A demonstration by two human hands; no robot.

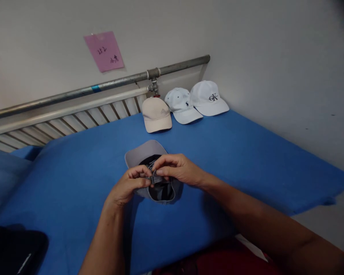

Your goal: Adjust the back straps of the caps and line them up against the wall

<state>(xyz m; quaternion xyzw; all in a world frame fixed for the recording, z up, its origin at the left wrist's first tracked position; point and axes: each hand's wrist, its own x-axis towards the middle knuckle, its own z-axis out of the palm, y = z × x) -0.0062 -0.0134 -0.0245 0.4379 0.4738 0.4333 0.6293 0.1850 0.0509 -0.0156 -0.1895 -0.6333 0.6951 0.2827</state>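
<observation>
A grey baseball cap [146, 149] is in front of me over the blue-covered table, its brim pointing away and the dark inside of its crown showing. My left hand [129, 184] pinches the buckle of the cap's rear strap between thumb and fingers. From the right, my right hand [178, 169] grips the strap close to the buckle, its thumb and fingertips closed on it. The fingertips of both hands almost meet there. The fingers partly hide the strap and the cap's lining.
A beige cap [156, 114], a pale cap with a small dark emblem [181, 105] and a white cap with letters [206, 97] line the far edge of the blue cover [103, 156]. Behind are a radiator [74, 118] and a metal pipe [120, 81]. A black object [15, 250] lies lower left.
</observation>
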